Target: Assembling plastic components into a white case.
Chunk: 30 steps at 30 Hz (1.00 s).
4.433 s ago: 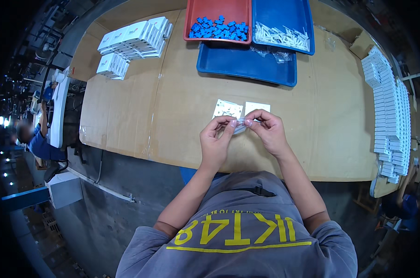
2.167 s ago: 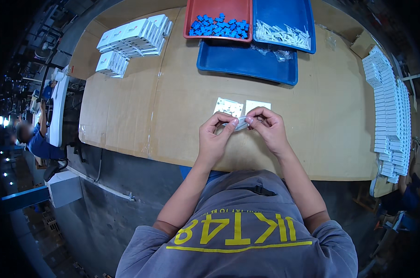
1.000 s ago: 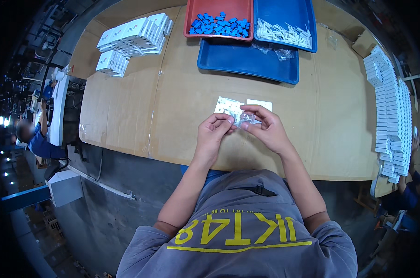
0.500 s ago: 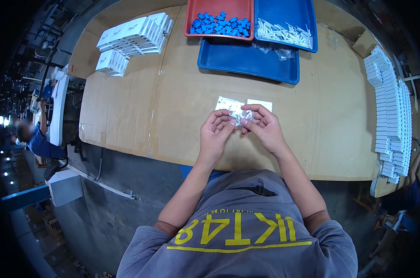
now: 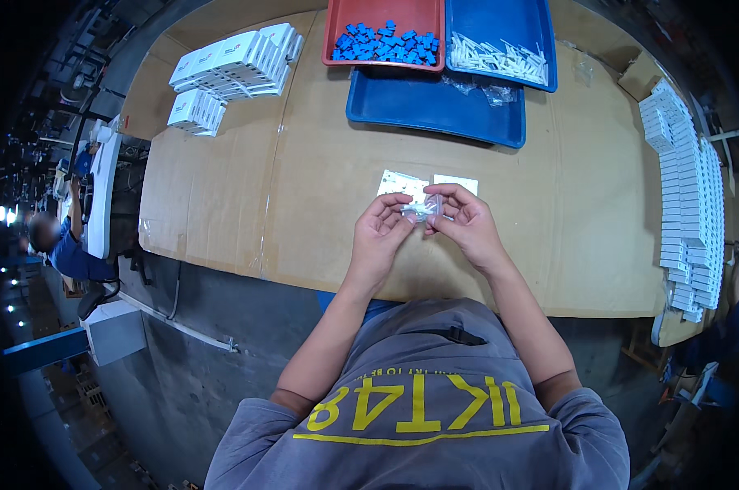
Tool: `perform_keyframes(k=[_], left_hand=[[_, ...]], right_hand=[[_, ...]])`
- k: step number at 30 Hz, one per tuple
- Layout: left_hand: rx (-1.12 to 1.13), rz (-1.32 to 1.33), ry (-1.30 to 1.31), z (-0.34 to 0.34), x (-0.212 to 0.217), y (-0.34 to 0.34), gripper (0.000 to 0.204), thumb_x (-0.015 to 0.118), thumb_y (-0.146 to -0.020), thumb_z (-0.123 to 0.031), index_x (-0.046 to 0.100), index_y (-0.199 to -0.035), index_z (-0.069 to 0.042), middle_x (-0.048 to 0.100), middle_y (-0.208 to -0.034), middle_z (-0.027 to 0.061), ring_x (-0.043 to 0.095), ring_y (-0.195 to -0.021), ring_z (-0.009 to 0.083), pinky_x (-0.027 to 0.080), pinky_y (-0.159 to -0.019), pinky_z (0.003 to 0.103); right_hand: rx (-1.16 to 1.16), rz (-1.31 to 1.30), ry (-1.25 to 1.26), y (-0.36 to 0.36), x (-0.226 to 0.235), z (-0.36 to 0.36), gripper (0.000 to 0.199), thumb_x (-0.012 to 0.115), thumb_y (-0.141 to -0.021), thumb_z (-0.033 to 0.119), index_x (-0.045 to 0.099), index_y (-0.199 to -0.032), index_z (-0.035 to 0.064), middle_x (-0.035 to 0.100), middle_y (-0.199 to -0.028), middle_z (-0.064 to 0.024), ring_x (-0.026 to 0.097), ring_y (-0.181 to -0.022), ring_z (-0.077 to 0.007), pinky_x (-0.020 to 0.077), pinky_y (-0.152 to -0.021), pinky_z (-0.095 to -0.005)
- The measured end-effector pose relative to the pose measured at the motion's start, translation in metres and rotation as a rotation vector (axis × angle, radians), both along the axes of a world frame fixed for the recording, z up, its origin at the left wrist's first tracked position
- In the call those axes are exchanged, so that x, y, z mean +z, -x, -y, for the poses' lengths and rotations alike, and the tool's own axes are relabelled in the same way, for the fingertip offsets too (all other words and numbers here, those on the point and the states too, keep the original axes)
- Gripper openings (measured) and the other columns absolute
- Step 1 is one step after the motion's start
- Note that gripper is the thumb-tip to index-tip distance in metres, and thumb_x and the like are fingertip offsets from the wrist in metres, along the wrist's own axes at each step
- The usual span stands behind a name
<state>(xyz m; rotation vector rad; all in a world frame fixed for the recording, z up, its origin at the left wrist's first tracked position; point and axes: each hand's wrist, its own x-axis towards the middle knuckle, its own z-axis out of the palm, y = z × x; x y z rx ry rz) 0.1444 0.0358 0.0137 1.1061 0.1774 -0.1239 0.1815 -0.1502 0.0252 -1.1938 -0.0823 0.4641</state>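
Observation:
Between my hands is a small clear plastic bag (image 5: 422, 207) with small white pieces inside, too small to name. My left hand (image 5: 382, 217) pinches its left side. My right hand (image 5: 462, 220) has its thumb and fingers closed on the right side. Just beyond my fingertips, a white flat piece (image 5: 399, 181) with small holes lies on the cardboard-covered table (image 5: 328, 196), partly hidden by the bag and fingers. Another white flat piece (image 5: 457, 182) lies to its right, behind my right hand.
A red tray (image 5: 334, 33) holds blue parts and a blue tray (image 5: 551, 41) holds slim white pieces. Below them sits another blue tray (image 5: 434, 114) with clear bags at its edge. White boxes (image 5: 235, 61) stand far left; white stacks (image 5: 686, 204) line the right. A person (image 5: 71, 249) sits far left.
The clear bag has turned slightly between my fingers, and its white contents now show lying more crosswise. Both hands stay in nearly the same place.

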Motion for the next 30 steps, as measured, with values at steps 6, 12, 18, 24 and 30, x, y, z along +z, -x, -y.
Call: perform_keyframes(k=[6, 12, 18, 24, 30], left_hand=[[-0.018, -0.018, 0.006, 0.003, 0.007, 0.000, 0.032, 0.069, -0.098, 0.003, 0.060, -0.128, 0.001, 0.065, -0.119, 0.0071, 0.065, -0.108, 0.0106, 0.054, -0.095, 0.026], [-0.015, -0.017, 0.069, 0.000, 0.003, -0.002, 0.033, 0.067, -0.099, 0.002, 0.059, -0.131, 0.000, 0.066, -0.115, 0.0064, 0.063, -0.100, 0.0108, 0.053, -0.089, 0.026], [-0.012, -0.017, 0.036, 0.000, -0.002, -0.001, 0.036, 0.063, -0.101, 0.003, 0.056, -0.136, 0.000, 0.066, -0.113, 0.0070, 0.062, -0.095, 0.0102, 0.052, -0.086, 0.027], [-0.002, -0.013, -0.011, 0.004, 0.003, -0.001, 0.038, 0.062, -0.101, 0.002, 0.054, -0.138, 0.000, 0.066, -0.116, 0.0083, 0.063, -0.100, 0.0107, 0.053, -0.089, 0.027], [0.004, 0.041, -0.029, 0.002, -0.002, -0.001, 0.038, 0.062, -0.101, 0.002, 0.055, -0.138, 0.000, 0.065, -0.119, 0.0091, 0.064, -0.102, 0.0106, 0.054, -0.090, 0.027]], right_hand=[[-0.012, 0.013, 0.031, -0.001, -0.003, -0.001, 0.039, 0.068, -0.098, -0.004, 0.058, -0.136, -0.0023, 0.067, -0.108, -0.0066, 0.069, -0.093, -0.0121, 0.0617, -0.085, -0.0286], [-0.056, -0.077, -0.030, -0.003, 0.004, -0.002, 0.040, 0.070, -0.096, -0.006, 0.058, -0.135, -0.0023, 0.066, -0.108, -0.0080, 0.069, -0.095, -0.0135, 0.0635, -0.082, -0.0289], [-0.018, -0.041, -0.021, -0.002, -0.001, 0.000, 0.039, 0.070, -0.095, -0.006, 0.061, -0.132, -0.0026, 0.066, -0.109, -0.0074, 0.067, -0.091, -0.0111, 0.0585, -0.077, -0.0262], [-0.050, -0.061, -0.011, -0.002, -0.008, 0.001, 0.031, 0.069, -0.096, -0.005, 0.063, -0.126, -0.0025, 0.068, -0.107, -0.0062, 0.065, -0.088, -0.0095, 0.0555, -0.074, -0.0254], [-0.071, -0.090, -0.021, 0.000, -0.006, -0.001, 0.026, 0.071, -0.097, 0.000, 0.065, -0.122, -0.0031, 0.070, -0.102, -0.0080, 0.068, -0.083, -0.0113, 0.0558, -0.075, -0.0261]])
